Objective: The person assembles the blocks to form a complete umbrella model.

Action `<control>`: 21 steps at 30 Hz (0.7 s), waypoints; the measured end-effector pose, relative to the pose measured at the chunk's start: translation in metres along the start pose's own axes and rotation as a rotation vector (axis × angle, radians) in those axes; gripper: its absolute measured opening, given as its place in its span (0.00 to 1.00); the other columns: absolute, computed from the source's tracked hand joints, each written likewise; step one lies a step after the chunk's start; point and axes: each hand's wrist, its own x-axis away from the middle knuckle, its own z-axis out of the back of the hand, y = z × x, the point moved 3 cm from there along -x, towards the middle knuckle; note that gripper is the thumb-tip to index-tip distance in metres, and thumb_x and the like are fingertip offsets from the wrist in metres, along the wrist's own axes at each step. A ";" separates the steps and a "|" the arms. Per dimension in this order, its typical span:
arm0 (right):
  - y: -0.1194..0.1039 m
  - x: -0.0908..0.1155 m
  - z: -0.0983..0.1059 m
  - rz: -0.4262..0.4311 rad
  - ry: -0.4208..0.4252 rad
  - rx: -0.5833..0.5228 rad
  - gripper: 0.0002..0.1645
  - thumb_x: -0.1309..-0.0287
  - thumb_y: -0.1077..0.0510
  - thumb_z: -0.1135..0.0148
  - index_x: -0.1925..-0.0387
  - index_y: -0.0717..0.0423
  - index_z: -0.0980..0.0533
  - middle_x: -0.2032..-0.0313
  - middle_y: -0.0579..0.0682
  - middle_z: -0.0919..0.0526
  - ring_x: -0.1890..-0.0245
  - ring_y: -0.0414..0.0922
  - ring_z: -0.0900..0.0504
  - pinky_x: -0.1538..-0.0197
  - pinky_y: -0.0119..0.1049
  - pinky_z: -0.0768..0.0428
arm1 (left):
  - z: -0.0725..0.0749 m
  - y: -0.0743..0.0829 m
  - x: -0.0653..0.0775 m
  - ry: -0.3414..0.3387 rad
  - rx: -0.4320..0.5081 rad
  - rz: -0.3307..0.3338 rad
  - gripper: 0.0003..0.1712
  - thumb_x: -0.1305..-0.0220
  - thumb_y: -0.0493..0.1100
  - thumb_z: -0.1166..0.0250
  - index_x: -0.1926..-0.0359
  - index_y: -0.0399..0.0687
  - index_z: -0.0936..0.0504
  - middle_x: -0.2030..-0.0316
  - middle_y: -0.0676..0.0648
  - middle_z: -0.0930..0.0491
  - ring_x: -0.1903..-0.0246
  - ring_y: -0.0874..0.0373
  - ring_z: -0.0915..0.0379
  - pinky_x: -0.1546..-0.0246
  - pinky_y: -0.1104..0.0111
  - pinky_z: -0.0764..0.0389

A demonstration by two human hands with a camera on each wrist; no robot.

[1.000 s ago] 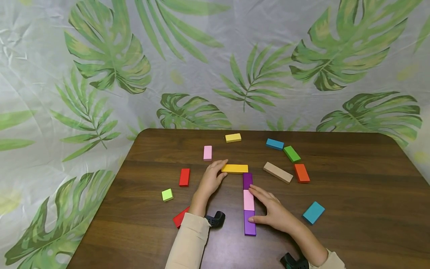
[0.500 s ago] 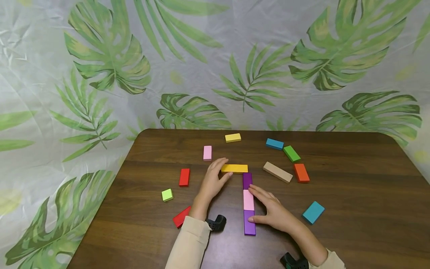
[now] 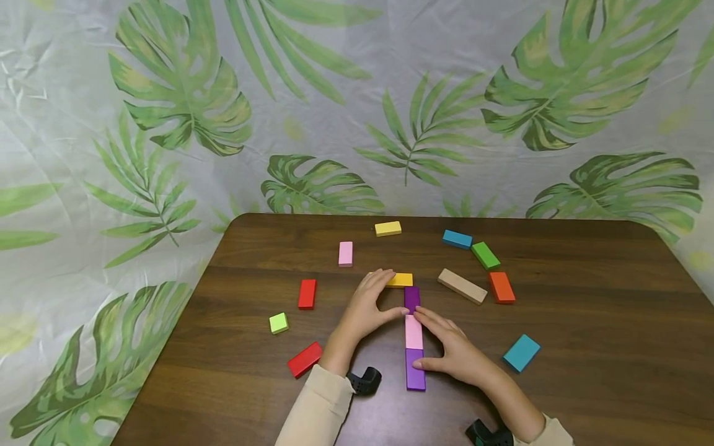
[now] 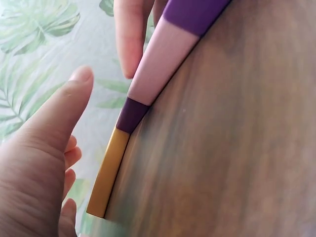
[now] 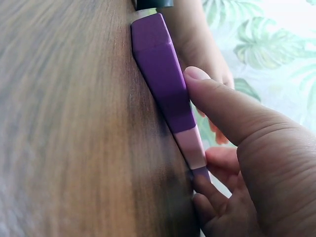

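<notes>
Three blocks lie end to end in a column on the table: dark purple block (image 3: 411, 297), pink block (image 3: 414, 334) and purple block (image 3: 415, 379). Across the column's far end lies an amber block (image 3: 401, 280), partly hidden by my left hand (image 3: 364, 313). That hand arches over it, fingers spread, its thumb tip overlapping the dark purple block in the head view. In the left wrist view its thumb stands apart from the amber block (image 4: 109, 173). My right hand (image 3: 457, 352) rests along the column, thumb on the purple block (image 5: 165, 84), fingertips near the dark purple one's near end.
Left of the hands lie two red blocks (image 3: 307, 294), a lime cube (image 3: 278, 323) and a light pink block (image 3: 346, 254). A yellow block (image 3: 387, 228) lies behind. Rightward are blue (image 3: 457, 239), green (image 3: 486, 255), orange (image 3: 502, 288), beige (image 3: 462, 286) and teal (image 3: 521, 353) blocks.
My left hand has left the amber block's left end and moved right, its thumb swinging out toward the column. The right hand and the blocks keep their places.
</notes>
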 end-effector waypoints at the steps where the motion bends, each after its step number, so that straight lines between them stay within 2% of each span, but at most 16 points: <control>1: 0.000 0.000 0.000 0.002 0.001 0.000 0.51 0.60 0.40 0.32 0.36 0.55 0.40 0.35 0.49 0.44 0.40 0.55 0.42 0.45 0.60 0.42 | 0.000 0.001 0.000 -0.008 -0.012 -0.016 0.45 0.53 0.62 0.34 0.38 0.42 0.35 0.40 0.48 0.35 0.37 0.52 0.49 0.37 0.64 0.55; 4: 0.000 0.000 0.000 0.002 0.002 0.002 0.52 0.60 0.40 0.32 0.35 0.55 0.40 0.35 0.49 0.44 0.40 0.55 0.42 0.45 0.60 0.42 | -0.001 0.004 0.001 -0.035 -0.037 -0.035 0.47 0.55 0.62 0.33 0.38 0.42 0.36 0.39 0.48 0.36 0.37 0.51 0.50 0.37 0.63 0.55; 10: 0.001 0.001 -0.001 -0.003 0.002 0.003 0.52 0.60 0.39 0.32 0.35 0.54 0.41 0.35 0.48 0.44 0.40 0.54 0.43 0.45 0.60 0.42 | -0.002 0.007 0.003 -0.096 -0.073 -0.031 0.51 0.58 0.66 0.34 0.37 0.44 0.36 0.38 0.49 0.38 0.36 0.53 0.52 0.37 0.61 0.54; 21: 0.002 0.000 -0.001 0.008 0.010 0.002 0.52 0.60 0.39 0.32 0.36 0.54 0.40 0.35 0.48 0.44 0.40 0.54 0.43 0.45 0.60 0.42 | -0.006 0.005 0.004 -0.144 -0.125 -0.041 0.51 0.60 0.69 0.34 0.39 0.44 0.33 0.39 0.49 0.38 0.36 0.56 0.52 0.36 0.63 0.56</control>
